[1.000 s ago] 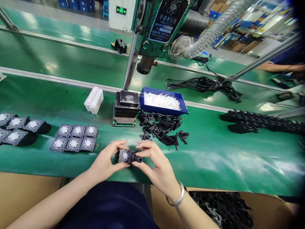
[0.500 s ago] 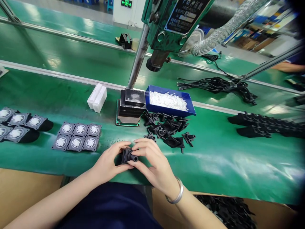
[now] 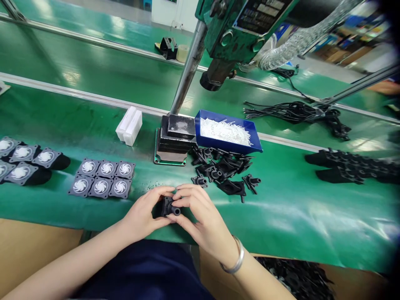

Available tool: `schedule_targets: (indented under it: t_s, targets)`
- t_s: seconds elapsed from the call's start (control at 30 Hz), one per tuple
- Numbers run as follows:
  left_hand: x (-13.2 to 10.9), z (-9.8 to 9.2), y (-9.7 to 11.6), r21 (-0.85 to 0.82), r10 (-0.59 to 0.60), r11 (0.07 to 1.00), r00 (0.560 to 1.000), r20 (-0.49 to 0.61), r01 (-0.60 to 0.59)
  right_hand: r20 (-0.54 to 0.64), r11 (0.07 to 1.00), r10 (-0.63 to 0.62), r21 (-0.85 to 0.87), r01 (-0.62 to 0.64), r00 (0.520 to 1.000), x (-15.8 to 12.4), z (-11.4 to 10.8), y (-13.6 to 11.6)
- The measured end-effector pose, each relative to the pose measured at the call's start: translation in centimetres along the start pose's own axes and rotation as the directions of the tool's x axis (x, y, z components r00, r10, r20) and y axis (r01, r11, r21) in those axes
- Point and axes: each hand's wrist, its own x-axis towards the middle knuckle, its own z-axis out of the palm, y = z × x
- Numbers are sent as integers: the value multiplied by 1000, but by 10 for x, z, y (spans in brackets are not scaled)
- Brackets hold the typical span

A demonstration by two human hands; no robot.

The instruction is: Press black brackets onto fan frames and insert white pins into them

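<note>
Both hands hold one small black plastic pump housing (image 3: 168, 207) just above the near edge of the green bench mat (image 3: 281, 216). My left hand (image 3: 145, 212) wraps its left side with curled fingers. My right hand (image 3: 200, 218), with a silver bangle on the wrist, pinches its right side, where a round nozzle points toward me. A heap of loose black housings (image 3: 221, 171) lies just beyond my right hand.
Six grey square parts with white impellers (image 3: 101, 179) sit in a block to the left, more at the far left (image 3: 21, 160). Behind stand a green hand press with its base (image 3: 173, 139), a blue tray of white pins (image 3: 226, 133), a white block (image 3: 129, 125) and black cables (image 3: 296, 112).
The housing has been turned in my hands: its white impeller face showed a second ago, and now the nozzle end faces me. My view has shifted slightly.
</note>
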Motion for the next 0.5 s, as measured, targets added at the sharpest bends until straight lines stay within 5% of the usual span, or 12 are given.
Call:
schedule_targets:
  t_s: [0.5]
  targets:
    - [3, -16, 8, 151, 103, 981, 989, 106, -118, -15, 991, 40, 125, -38, 999, -7, 14, 11]
